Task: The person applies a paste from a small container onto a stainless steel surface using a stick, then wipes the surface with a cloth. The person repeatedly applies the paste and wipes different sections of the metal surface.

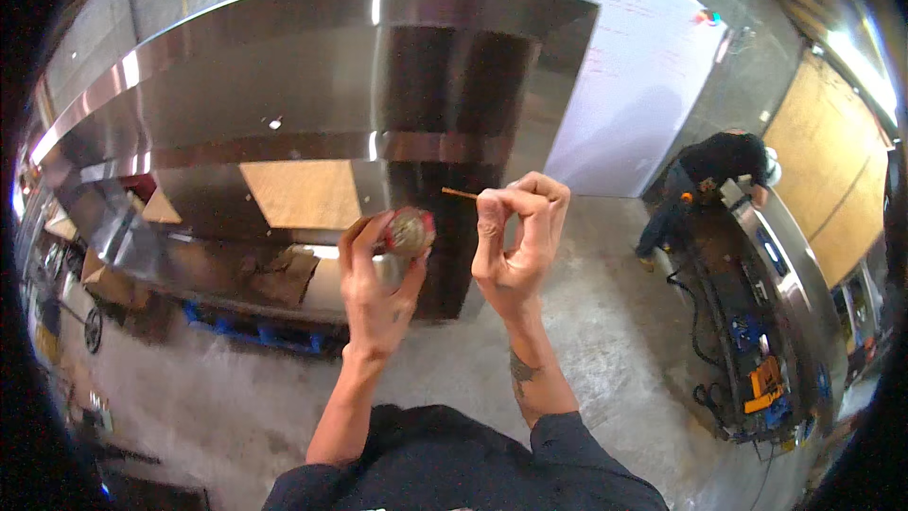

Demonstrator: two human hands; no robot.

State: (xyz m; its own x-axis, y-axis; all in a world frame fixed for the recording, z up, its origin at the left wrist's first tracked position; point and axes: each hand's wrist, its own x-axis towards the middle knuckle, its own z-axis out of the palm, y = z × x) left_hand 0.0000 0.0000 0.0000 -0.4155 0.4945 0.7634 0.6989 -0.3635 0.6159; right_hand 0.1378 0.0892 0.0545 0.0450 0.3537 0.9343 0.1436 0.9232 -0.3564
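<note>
My left hand (374, 293) is closed around a small round can (410, 230) with red sides and a dull, pale-brown top that faces up. Its fingers wrap the far side and the thumb presses the near side. To its right, my raised right hand (518, 237) pinches a thin, tan stick (458, 193) between thumb and fingers. The stick points left, beyond the can, and does not touch it. What kind of stick it is, I cannot make out. Both hands hang in front of a large stainless steel unit (312, 95).
A tan board (301, 193) and torn cardboard (282, 276) lie within the steel unit, above a blue pallet (260, 329). A whiteboard (643, 76) leans at the back. At right, another person (709, 166) bends over a long steel piece with an orange tool (764, 386) nearby.
</note>
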